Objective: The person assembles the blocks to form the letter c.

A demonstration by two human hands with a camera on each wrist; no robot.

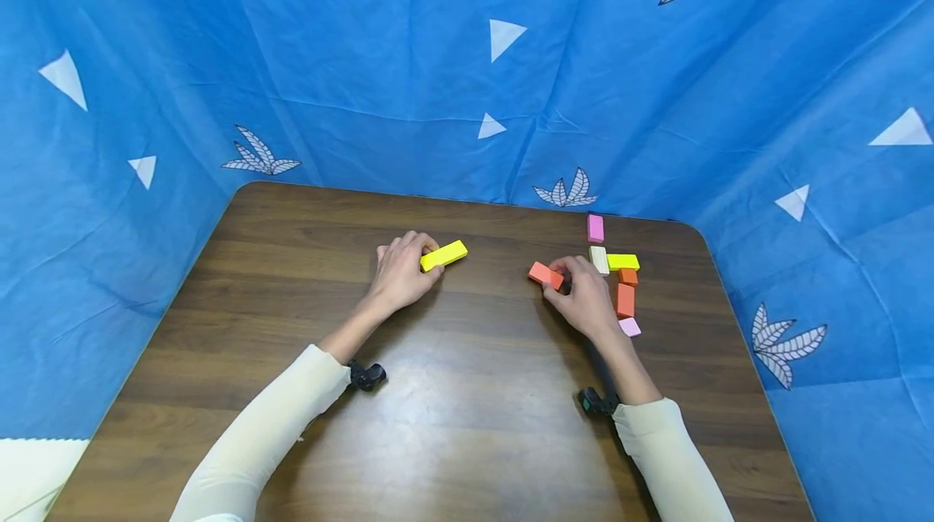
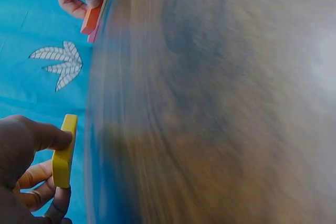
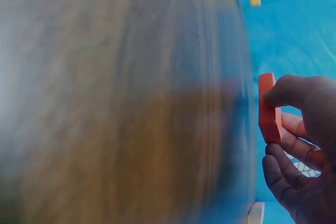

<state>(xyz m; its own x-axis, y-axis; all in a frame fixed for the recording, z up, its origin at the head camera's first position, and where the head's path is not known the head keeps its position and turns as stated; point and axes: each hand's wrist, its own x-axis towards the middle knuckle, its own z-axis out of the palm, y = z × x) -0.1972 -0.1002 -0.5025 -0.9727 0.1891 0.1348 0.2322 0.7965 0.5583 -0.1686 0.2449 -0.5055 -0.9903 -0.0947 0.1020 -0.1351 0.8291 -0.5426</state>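
Left hand (image 1: pixel 404 271): holding, thumb and fingers closed on a yellow block (image 1: pixel 447 254). The block projects to the right of the fingers, long axis slanting away from the person toward its right end. Right hand (image 1: pixel 585 295): holding, thumb and fingers pinching an orange-red block (image 1: pixel 541 273), which projects to the left of the fingertips, long axis roughly crosswise — its left end slightly farther from the person. Governing relation: the free ends face each other across the table (image 1: pixel 474 360), well apart, the orange-red one slightly nearer the person. Whether either block touches the table cannot be told

Outward of the right hand, which is nearer to the loose blocks: a cream block (image 1: pixel 598 260) just beside it; to its right, a second yellow block (image 1: pixel 623 262), a small orange block (image 1: pixel 628 277), a red block (image 1: pixel 625 301) and a pale pink block (image 1: pixel 630 327); beyond the hand, a bright pink block (image 1: pixel 595 228) — no container seen
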